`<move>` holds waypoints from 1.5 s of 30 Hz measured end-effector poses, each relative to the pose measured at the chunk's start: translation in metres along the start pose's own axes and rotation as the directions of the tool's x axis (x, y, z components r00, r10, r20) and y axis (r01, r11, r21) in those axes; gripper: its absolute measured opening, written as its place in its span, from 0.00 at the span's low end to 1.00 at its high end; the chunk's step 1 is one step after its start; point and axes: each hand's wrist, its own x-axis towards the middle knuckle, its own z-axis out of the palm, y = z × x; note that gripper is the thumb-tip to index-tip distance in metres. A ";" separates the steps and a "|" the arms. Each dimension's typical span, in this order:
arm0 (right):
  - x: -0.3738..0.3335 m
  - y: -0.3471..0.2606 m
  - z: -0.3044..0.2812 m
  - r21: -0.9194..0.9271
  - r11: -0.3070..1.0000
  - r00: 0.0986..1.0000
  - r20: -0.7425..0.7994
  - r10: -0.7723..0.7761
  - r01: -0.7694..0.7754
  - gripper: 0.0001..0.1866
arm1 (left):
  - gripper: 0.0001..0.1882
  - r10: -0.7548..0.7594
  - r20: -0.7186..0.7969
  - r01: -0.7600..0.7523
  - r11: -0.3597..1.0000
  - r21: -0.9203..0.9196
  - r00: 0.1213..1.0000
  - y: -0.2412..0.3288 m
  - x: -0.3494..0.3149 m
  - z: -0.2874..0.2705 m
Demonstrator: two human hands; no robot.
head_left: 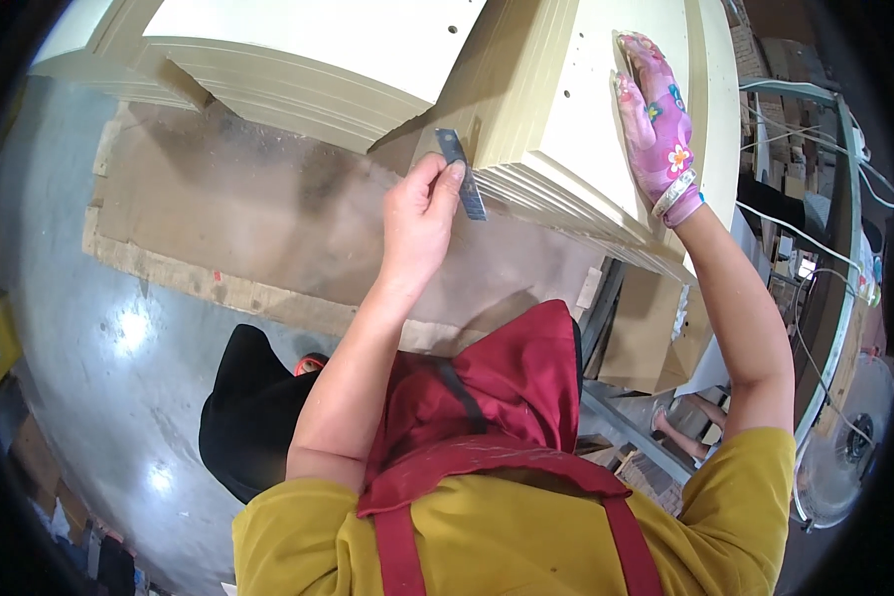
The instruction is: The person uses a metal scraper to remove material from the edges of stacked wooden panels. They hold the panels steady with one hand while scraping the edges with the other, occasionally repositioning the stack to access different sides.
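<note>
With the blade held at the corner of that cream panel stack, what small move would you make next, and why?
Probably draw the blade down along the stack's corner edge. The left hand pinches it with its tip against the near corner of the cream panel stack, while the right hand, in a pink flowered glove, lies flat on top, steadying the panels. Whether the blade has cut in cannot be told.

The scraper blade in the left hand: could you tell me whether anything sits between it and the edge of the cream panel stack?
Nothing visible does. The left hand holds the scraper blade right at the corner edge of the cream panel stack, while the gloved right hand rests flat on top, away from that edge.
</note>
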 end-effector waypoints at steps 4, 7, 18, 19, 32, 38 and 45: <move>-0.002 -0.003 -0.004 0.030 0.999 0.999 0.017 0.037 -0.038 0.20 | 0.11 0.031 -0.053 -0.011 0.941 0.339 0.998 -0.054 0.010 -0.019; -0.002 -0.001 0.000 -0.024 0.997 0.997 0.014 0.079 -0.079 0.21 | 0.11 -0.032 -0.078 0.071 0.813 0.578 0.996 -0.131 -0.002 -0.053; -0.003 0.000 -0.002 -0.169 0.985 0.996 0.084 0.040 -0.026 0.26 | 0.06 0.598 0.362 -0.699 0.592 0.402 0.715 0.059 -0.007 0.012; -0.002 -0.003 -0.003 -0.171 0.985 0.996 0.080 0.026 -0.012 0.26 | 0.07 0.582 0.365 -0.687 0.617 0.384 0.726 0.056 -0.004 0.017; -0.011 -0.006 -0.006 -0.201 0.979 0.996 0.078 0.032 -0.016 0.26 | 0.07 0.765 0.151 -0.730 0.508 0.457 0.626 0.037 -0.005 0.035; -0.011 -0.013 -0.004 -0.206 0.978 0.996 0.079 0.046 -0.028 0.26 | 0.06 0.758 0.110 -0.716 0.544 0.437 0.642 0.036 -0.006 0.033; -0.013 -0.011 -0.009 -0.191 0.980 0.993 0.085 0.077 -0.060 0.27 | 0.09 0.356 -0.182 -0.332 0.931 0.149 0.916 0.041 -0.030 0.018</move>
